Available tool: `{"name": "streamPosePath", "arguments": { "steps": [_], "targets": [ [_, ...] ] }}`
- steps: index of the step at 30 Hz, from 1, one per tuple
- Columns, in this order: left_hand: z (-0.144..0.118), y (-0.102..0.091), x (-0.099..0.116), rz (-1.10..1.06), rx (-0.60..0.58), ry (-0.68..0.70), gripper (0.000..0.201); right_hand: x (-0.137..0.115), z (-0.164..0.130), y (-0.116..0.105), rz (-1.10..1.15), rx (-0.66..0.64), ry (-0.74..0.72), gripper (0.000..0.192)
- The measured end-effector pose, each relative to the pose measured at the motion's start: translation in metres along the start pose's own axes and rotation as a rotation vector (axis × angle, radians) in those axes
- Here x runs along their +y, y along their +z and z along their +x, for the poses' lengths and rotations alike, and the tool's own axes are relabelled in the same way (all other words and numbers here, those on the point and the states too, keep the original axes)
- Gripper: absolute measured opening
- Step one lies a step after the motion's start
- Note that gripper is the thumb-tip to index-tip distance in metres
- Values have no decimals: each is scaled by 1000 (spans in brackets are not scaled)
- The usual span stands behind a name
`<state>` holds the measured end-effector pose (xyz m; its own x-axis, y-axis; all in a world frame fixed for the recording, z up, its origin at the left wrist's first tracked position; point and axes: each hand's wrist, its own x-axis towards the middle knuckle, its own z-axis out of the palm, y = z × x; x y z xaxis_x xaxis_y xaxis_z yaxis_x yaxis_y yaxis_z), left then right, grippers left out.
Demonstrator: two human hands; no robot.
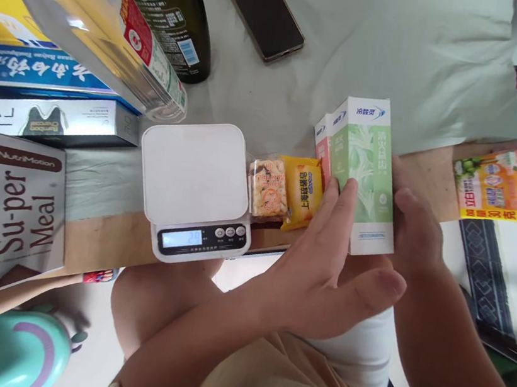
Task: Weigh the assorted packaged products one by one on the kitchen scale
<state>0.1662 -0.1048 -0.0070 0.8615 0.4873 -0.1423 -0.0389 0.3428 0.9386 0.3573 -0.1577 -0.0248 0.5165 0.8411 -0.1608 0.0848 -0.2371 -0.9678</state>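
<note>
My left hand has its fingers stretched out against the near left face of a green-and-white toothpaste box, thumb held apart. On that box's right side is my right hand, its fingers partly hidden by the box. A second, red-and-white box stands just behind and left of it. Left of the boxes, a yellow soap packet and a clear-wrapped snack lie side by side. The snack adjoins a white kitchen scale, whose plate is bare and whose display is lit with faint digits.
Bottles, a dark bottle, toothpaste boxes and a Su-per Meal box crowd the left. A phone lies at the back. An orange packet sits at the right. Another person's arm shows at lower left.
</note>
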Motion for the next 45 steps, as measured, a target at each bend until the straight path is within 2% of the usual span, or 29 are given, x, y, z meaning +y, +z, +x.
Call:
{"name": "streamPosePath", "arguments": {
  "steps": [3, 8, 11, 15, 19, 22, 24, 27, 30, 33, 37, 39, 42, 45],
  "targets": [
    [0, -3, 6, 19, -38, -33, 113, 2, -3, -3, 149, -34, 24, 62],
    [-2, -4, 7, 21, -53, -44, 112, 5, 1, -9, -22, -83, -2, 57],
    [-2, -2, 1, 13, -21, -20, 110, 2, 3, -8, -48, -100, -32, 61],
    [0, -1, -3, -12, 18, 18, 110, 3, 3, -7, -77, -63, -48, 66],
    [2, -2, 2, -9, -32, -53, 108, 6, 3, -6, -86, -52, -14, 68],
    [2, -3, 10, -29, -2, -34, 103, 7, 4, -7, 16, -15, 19, 66],
    [0, -6, 15, -44, 27, 12, 99, 5, 3, -10, 87, 61, 17, 65],
    [-10, -17, 25, -22, 91, 67, 79, -10, -4, -16, 54, 197, -45, 63],
    [-25, -37, 37, -3, 261, 132, 41, -40, -19, -14, -59, 252, -144, 56],
    [-40, -62, 47, -6, 435, 217, 20, -72, -37, 7, -184, 182, -258, 52],
    [-54, -97, 48, -7, 646, 267, 18, -93, -44, 58, -163, -4, -390, 50],
    [-57, -116, 41, -2, 763, 283, 18, -94, -36, 86, -121, -104, -382, 52],
    [-57, -144, 26, 12, 905, 344, 20, -90, -11, 127, -134, -216, -295, 51],
    [-54, -162, 18, 12, 916, 390, 43, -84, 19, 164, -131, -252, -254, 54]
  ]
}}
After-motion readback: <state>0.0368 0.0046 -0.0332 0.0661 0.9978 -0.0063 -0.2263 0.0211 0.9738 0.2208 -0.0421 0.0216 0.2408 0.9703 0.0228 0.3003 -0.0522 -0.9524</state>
